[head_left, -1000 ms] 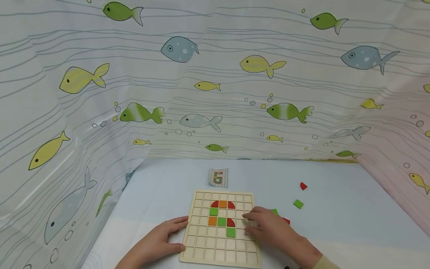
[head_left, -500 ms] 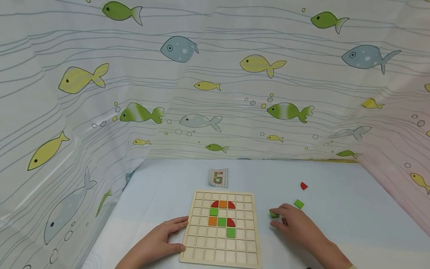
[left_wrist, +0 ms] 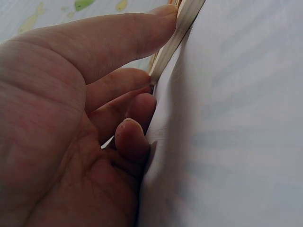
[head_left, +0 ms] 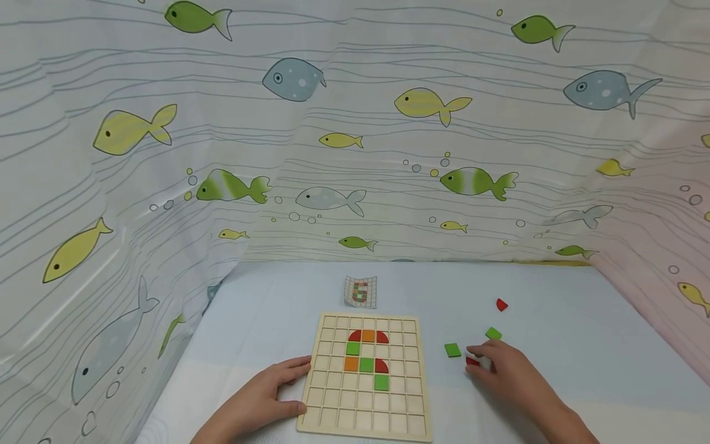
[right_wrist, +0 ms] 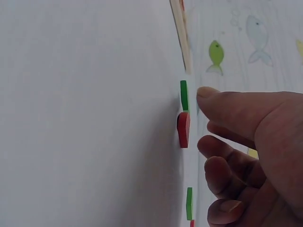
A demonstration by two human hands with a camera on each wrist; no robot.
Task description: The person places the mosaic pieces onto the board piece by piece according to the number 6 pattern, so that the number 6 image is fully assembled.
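A pale wooden grid board lies on the table, with several green, orange and red tiles set in its cells. My left hand rests against the board's left edge, its thumb and fingertips touching the side. Right of the board, my right hand hovers over a red tile, which its fingers partly hide in the head view. The right wrist view shows a gap between the thumb and this red tile; nothing is held. A green square tile lies just left of those fingers.
Behind the right hand lie another green square tile and a red rounded tile. A small printed card with a coloured grid pattern sits beyond the board. Fish-printed sheets hang round the table.
My right hand has moved rightward from the board's right side, past the green square tile, to the red tile. That green tile now shows uncovered. The left hand stays at the board's edge.
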